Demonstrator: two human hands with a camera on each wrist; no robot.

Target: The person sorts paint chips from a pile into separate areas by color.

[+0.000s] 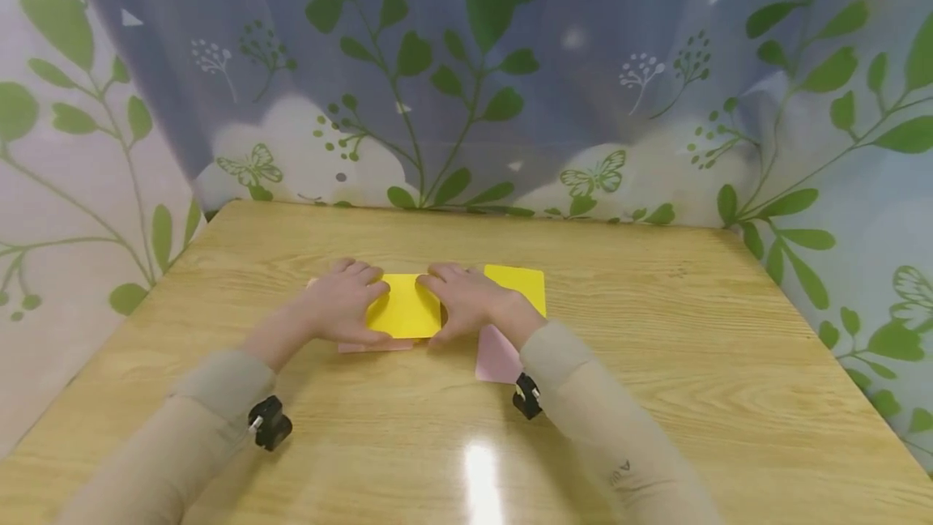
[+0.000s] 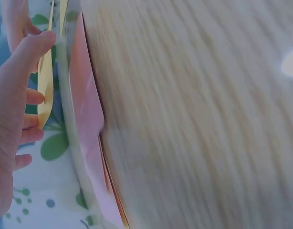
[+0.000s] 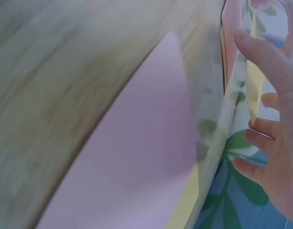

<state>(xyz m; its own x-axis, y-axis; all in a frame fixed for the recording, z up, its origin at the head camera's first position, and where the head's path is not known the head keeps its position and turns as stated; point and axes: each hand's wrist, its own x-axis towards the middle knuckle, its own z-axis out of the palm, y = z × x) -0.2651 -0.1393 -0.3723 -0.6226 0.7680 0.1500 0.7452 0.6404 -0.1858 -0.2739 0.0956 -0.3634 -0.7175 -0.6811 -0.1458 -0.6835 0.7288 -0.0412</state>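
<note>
Together, my left hand (image 1: 341,302) and right hand (image 1: 468,300) pinch a yellow sheet (image 1: 404,306) at opposite ends, thumbs by its near edge, fingers toward its far edge, above pink paper (image 1: 382,346) on the wooden table (image 1: 670,363); another yellow square (image 1: 523,286) and a pink piece (image 1: 496,358) lie near my right wrist.

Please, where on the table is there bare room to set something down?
The table is bare right of the rightmost yellow sheet, and between left sleeve and right sleeve. It is crowded mid-table, where left hand and right hand hold another yellow sheet near pink sheets.
</note>
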